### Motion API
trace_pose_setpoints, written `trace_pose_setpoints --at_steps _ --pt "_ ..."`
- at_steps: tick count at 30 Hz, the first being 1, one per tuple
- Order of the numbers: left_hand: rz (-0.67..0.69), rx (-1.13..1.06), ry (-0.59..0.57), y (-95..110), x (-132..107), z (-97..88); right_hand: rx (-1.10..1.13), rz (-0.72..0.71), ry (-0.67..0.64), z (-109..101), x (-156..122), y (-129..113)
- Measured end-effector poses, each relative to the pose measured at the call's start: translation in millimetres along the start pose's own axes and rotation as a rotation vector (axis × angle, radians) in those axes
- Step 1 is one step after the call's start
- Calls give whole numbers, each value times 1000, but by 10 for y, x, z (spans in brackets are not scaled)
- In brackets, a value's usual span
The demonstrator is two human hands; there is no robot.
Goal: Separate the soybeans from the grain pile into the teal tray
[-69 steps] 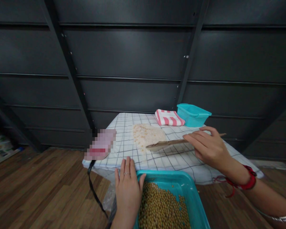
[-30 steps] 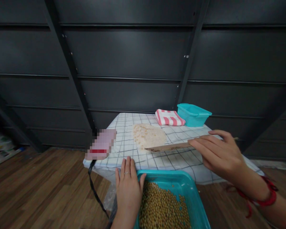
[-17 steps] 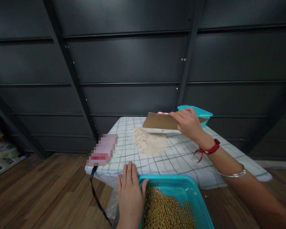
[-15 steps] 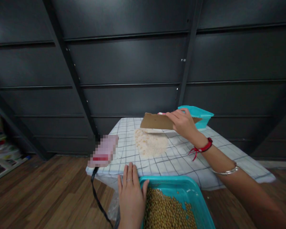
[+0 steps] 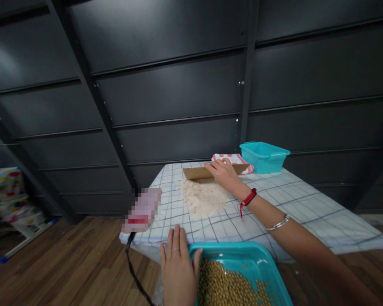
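Observation:
My right hand (image 5: 222, 173) reaches across the table and grips a strip of brown cardboard (image 5: 198, 173), held on edge at the far side of a pile of pale rice (image 5: 204, 197) on the checked cloth (image 5: 300, 204). My left hand (image 5: 178, 267) lies flat, fingers together, on the left rim of a teal tray (image 5: 242, 251) filled with brownish beans (image 5: 230, 287) at the near edge. The right wrist wears a red cord and a silver bangle.
A red-and-white striped cloth (image 5: 234, 159) and a small teal tub (image 5: 264, 157) sit at the far right of the table. A blurred pink object (image 5: 142, 210) with a black strap (image 5: 134, 272) hangs over the left edge. Dark metal panels stand behind; wooden floor lies around.
My right hand lifted the cardboard from the near side of the rice, carried it over the pile and set it down on edge behind it. My left hand stayed on the tray.

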State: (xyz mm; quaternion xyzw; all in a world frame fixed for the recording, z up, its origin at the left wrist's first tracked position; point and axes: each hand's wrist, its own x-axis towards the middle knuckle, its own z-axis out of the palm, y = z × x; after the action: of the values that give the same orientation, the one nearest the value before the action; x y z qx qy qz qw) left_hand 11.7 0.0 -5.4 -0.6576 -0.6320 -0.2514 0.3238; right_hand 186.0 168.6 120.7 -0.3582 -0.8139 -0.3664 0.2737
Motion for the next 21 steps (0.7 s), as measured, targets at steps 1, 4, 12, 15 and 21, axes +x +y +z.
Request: trace_pose_setpoints --at_steps 1,4,12,15,21 --pt "3 -4 8 5 0 3 4 8 -1 8 -8 7" --pt "8 -17 32 13 6 9 21 25 -2 27 -17 19" --pt "3 -41 22 9 0 16 72 -9 61 -100 -21 95" --pt "-3 -37 18 13 5 12 73 -10 94 -155 -28 142" --pt "27 5 46 29 30 -16 45 15 141 -50 -38 115"
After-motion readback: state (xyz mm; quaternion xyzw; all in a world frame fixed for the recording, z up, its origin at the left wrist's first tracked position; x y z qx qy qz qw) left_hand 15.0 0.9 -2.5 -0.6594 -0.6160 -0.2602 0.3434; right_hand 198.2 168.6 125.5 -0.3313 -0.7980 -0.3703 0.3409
